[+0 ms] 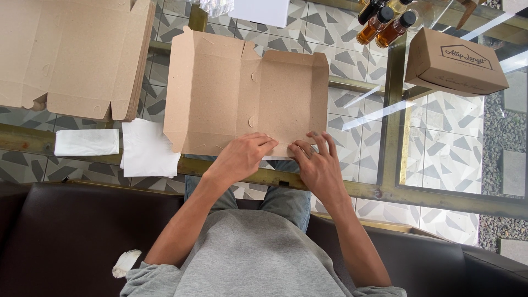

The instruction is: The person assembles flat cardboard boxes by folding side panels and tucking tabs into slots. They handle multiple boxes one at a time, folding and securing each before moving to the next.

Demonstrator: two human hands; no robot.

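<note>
A flat, partly folded brown cardboard box point(242, 93) lies open on the glass table point(396, 110) in front of me. Its left and right side flaps stand up. My left hand point(242, 157) presses on the box's near edge, fingers bent onto the cardboard. Just to its right, my right hand point(316, 162) rests on the same near edge, fingertips on the flap. Both hands touch the box side by side, almost meeting in the middle.
A stack of flat cardboard blanks point(71, 55) lies at the far left. White tissue sheets point(146, 148) and a folded white napkin point(85, 142) sit left of the box. A closed brown box point(454, 60) stands at the right. Small amber bottles point(385, 25) stand at the back.
</note>
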